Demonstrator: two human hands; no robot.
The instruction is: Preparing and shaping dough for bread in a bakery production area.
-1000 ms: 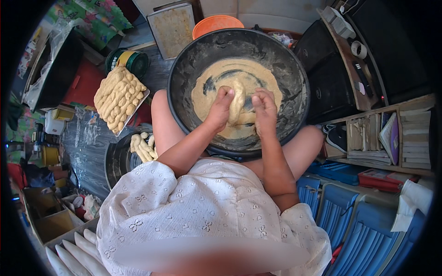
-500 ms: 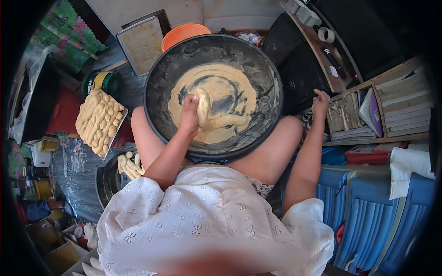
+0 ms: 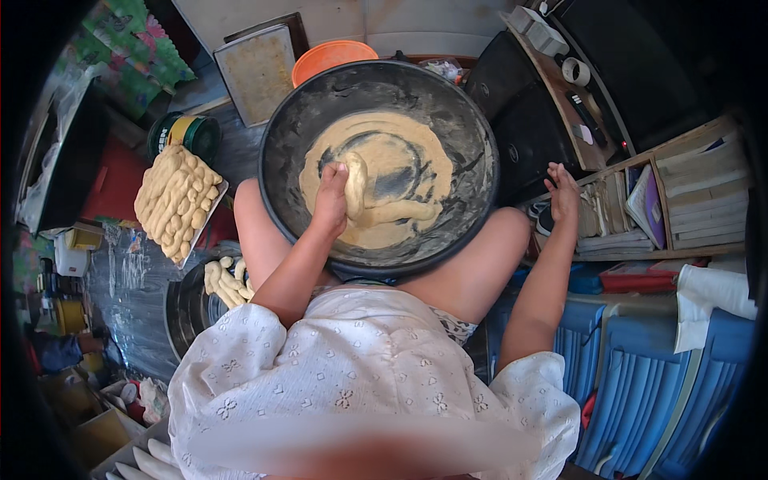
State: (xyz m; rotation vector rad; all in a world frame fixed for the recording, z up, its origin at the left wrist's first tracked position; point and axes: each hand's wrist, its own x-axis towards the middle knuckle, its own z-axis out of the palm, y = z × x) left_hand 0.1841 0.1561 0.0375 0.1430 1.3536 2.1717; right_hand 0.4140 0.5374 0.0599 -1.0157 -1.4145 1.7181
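Observation:
A wide black basin (image 3: 472,128) rests between my legs, its floor dusted with tan crumbs or flour (image 3: 400,128). Over its left part, my left hand (image 3: 331,196) grips a bent piece of dough (image 3: 357,188), thumb uppermost. A longer dough rope (image 3: 404,212) lies on the crumbs just right of that hand. Out beyond the basin's right rim, beside the shelf, my right hand (image 3: 564,192) is raised with its fingers apart and nothing in it. Left of my knee, a tray (image 3: 210,218) bears a heap of twisted dough pieces (image 3: 176,200).
More dough strips (image 3: 228,282) lie in a dark round pan (image 3: 178,316) by my left thigh. A green tub (image 3: 200,136) stands behind the tray. An orange lid (image 3: 336,58) leans behind the basin. To the right are a shelf of papers (image 3: 696,192) and blue chairs (image 3: 640,368).
My right hand has turned and its fingers have spread more. My left hand keeps hold of the dough. The whole view has shifted slightly.

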